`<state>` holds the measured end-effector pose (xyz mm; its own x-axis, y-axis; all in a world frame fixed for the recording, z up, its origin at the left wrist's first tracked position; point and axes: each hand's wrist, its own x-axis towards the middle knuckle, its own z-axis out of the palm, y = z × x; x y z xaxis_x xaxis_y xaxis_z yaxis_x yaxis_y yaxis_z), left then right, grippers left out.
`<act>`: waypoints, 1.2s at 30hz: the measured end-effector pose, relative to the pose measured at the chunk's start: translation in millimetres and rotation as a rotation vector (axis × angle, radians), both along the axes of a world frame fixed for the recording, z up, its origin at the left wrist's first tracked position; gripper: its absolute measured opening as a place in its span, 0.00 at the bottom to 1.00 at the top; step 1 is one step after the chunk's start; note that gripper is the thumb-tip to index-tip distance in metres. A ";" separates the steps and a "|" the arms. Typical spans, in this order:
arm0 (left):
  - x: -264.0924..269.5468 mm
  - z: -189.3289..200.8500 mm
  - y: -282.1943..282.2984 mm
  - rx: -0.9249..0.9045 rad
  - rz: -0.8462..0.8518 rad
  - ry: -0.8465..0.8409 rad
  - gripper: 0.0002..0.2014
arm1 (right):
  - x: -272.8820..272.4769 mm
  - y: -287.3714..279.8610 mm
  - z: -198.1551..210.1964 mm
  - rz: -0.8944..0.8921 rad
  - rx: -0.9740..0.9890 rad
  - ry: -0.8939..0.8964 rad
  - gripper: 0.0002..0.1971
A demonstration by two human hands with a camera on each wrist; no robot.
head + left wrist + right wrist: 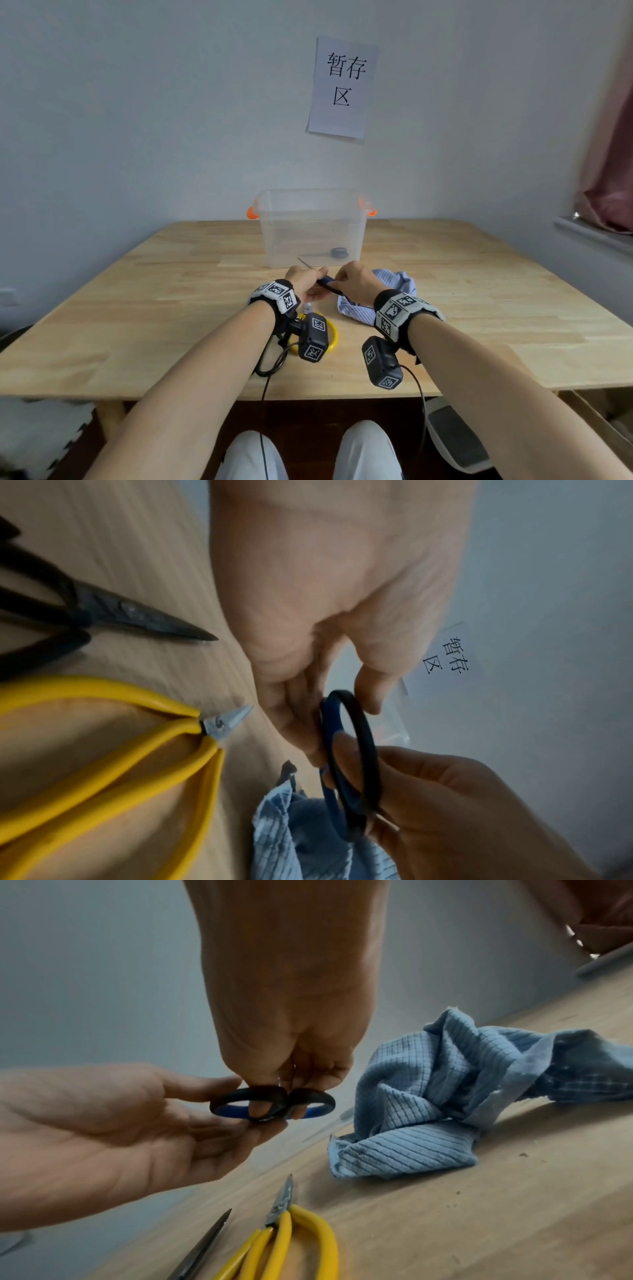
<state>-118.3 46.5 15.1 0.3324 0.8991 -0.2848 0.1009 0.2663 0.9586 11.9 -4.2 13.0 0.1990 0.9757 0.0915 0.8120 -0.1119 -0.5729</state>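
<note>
Blue-handled scissors (328,285) pinched at loops by left hand (304,279) and right hand (353,280). One pair (337,253) already in clear bin (308,219). Yellow-handled pair (214,725) and black pair (113,607) not yet binned.

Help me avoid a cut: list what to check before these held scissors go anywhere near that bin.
1. Grip on held scissors: ok; left hand and right hand both pinch the handle loops.
2. Blades shut: ok; loops touch.
3. Tip away from body: ok; it points toward the bin.
4. Bin open: ok; no lid, another pair inside.
5. Loose yellow scissors and black scissors by left wrist: not ok; close to the arm.
</note>
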 end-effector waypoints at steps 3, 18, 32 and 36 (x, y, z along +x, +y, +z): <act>3.9 -1.9 2.8 -0.001 0.077 -0.042 0.04 | 1.8 3.9 5.3 0.026 0.040 0.084 0.09; 1.7 -15.5 31.0 0.168 0.232 -0.040 0.11 | 18.3 32.8 -15.0 -0.242 -0.027 -0.083 0.10; -16.2 -15.4 18.6 0.130 0.167 -0.124 0.10 | -3.8 34.0 -30.8 -0.267 -0.213 -0.302 0.17; -17.6 -18.4 18.7 0.158 0.165 -0.108 0.11 | 5.8 36.4 -20.7 -0.358 -0.099 -0.005 0.18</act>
<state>-135.9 65.3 -3.3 0.1984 0.9742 -0.1072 -0.0363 0.1166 0.9925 17.8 32.1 -7.7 0.5291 0.8485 0.0019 0.7142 -0.4441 -0.5410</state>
